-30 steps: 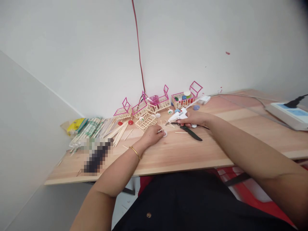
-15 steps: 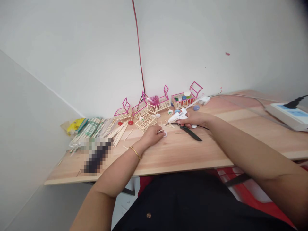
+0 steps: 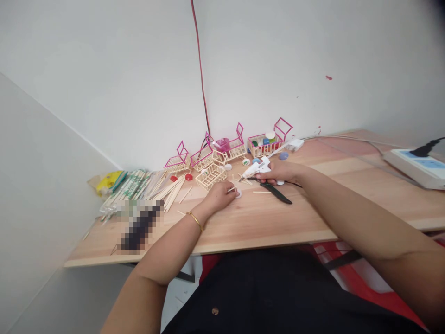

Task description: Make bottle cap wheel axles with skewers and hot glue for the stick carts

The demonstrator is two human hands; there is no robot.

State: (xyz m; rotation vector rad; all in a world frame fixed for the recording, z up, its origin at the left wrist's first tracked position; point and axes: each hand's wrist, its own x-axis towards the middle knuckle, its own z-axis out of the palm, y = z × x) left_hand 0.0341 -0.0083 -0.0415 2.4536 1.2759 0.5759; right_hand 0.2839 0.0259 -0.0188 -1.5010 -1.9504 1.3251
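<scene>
My right hand is wrapped round a white hot glue gun, its nozzle pointing left and down over short sticks on the table. My left hand pinches a short wooden stick beside a pale round cap on the tabletop. Just behind my left hand stands an unpainted stick-built cart. Below the glue gun lies a knife with a dark green handle or sheath; part of it is hidden by my right hand.
Several pink-trimmed stick carts line the wall, one filled with coloured caps. A pink cup stands among them. Loose sticks and packaged sticks lie left. A power strip sits right, with cables along the back. The table edge is in front.
</scene>
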